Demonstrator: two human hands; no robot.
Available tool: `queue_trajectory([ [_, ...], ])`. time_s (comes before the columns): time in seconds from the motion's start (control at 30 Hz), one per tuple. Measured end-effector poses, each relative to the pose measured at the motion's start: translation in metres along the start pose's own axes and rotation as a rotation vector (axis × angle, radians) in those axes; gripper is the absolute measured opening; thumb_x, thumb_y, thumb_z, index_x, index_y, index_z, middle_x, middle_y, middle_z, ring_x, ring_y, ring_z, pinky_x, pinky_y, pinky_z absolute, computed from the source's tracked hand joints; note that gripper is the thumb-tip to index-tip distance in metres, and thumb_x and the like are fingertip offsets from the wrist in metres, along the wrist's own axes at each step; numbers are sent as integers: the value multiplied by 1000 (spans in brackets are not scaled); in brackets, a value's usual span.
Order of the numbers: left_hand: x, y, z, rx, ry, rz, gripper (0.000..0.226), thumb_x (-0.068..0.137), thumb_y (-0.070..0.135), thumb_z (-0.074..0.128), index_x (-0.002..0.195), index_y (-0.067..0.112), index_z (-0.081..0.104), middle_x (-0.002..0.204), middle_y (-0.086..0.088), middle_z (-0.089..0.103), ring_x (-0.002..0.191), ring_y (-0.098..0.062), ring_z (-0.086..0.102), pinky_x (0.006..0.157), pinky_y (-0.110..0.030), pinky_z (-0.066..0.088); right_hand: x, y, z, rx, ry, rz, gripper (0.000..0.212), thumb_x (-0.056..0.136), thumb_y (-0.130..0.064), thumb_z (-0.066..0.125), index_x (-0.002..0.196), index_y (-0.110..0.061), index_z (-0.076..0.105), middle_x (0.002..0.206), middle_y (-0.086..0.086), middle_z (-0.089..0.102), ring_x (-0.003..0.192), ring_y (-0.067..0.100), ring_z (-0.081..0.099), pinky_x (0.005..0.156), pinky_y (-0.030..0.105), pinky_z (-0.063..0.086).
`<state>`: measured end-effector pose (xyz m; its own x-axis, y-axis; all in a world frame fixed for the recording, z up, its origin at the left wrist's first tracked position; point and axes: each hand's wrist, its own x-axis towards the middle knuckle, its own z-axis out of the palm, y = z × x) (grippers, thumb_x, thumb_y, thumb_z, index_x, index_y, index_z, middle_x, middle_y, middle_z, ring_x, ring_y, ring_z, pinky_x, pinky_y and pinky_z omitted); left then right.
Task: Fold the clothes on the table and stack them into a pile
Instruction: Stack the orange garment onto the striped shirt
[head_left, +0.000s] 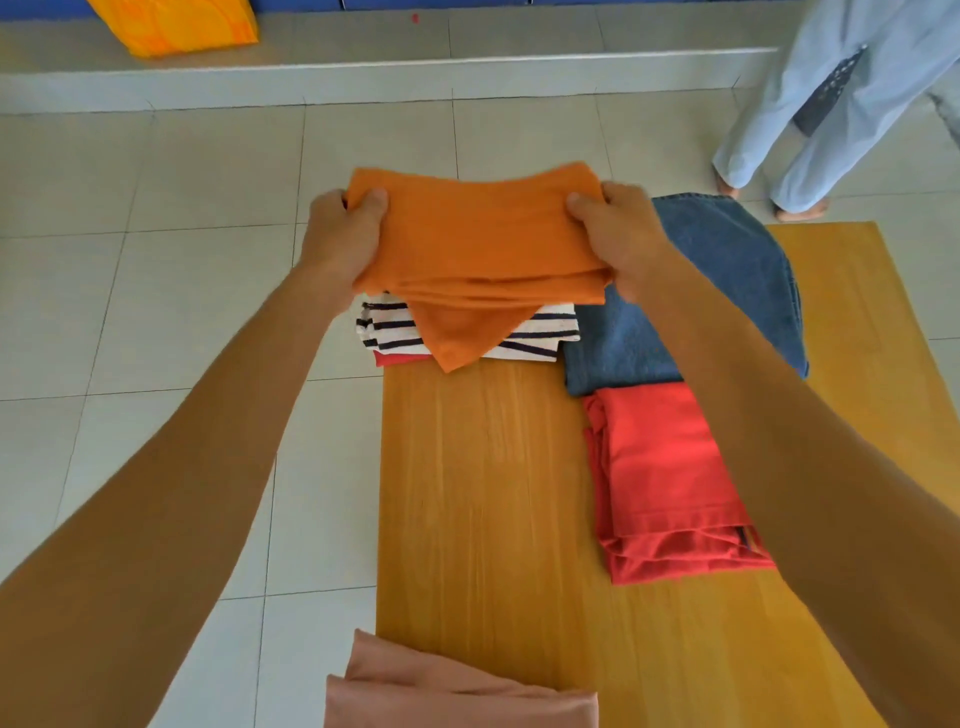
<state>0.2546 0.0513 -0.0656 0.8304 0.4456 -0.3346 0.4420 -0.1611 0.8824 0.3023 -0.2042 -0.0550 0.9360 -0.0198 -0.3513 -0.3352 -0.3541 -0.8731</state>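
Observation:
A folded orange garment (475, 244) hangs in the air over the far left corner of the wooden table (493, 493). My left hand (345, 236) grips its left edge and my right hand (621, 234) grips its right edge. One loose corner droops down from it. Directly beneath lies a folded white garment with dark stripes (540, 338), resting on a red piece (397, 358) of which only an edge shows. A folded blue denim garment (727, 291) and a folded red garment (670, 483) lie on the right side of the table.
A pink folded garment (457, 691) lies at the table's near left edge. A person in pale blue trousers (831, 104) stands on the tiled floor beyond the far right corner. An orange-yellow bag (176, 26) sits against the far wall.

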Motion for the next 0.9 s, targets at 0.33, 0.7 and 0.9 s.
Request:
queue_trajectory([
  [0.33, -7, 39, -6, -82, 95, 190, 48, 93, 52, 51, 132, 23, 50, 125, 5, 60, 106, -10, 59, 86, -32, 51, 0, -35, -8, 103, 99, -186, 26, 99, -28, 54, 108, -4, 61, 107, 16, 69, 95, 27, 68, 88, 51, 57],
  [0.7, 3, -55, 7, 116, 6, -54, 52, 93, 47, 57, 135, 16, 50, 129, -4, 58, 111, -25, 56, 95, -40, 48, 2, 50, 21, -75, 6, 84, 31, 100, -27, 52, 118, -4, 61, 118, 15, 67, 107, 31, 65, 92, 49, 56],
  [0.9, 4, -65, 5, 61, 175, 52, 30, 94, 43, 56, 116, 23, 56, 109, 5, 57, 98, -18, 56, 83, -35, 47, 10, 56, 24, -134, 58, -77, 29, 100, -33, 52, 102, -5, 60, 91, 3, 62, 75, 14, 56, 66, 33, 49],
])
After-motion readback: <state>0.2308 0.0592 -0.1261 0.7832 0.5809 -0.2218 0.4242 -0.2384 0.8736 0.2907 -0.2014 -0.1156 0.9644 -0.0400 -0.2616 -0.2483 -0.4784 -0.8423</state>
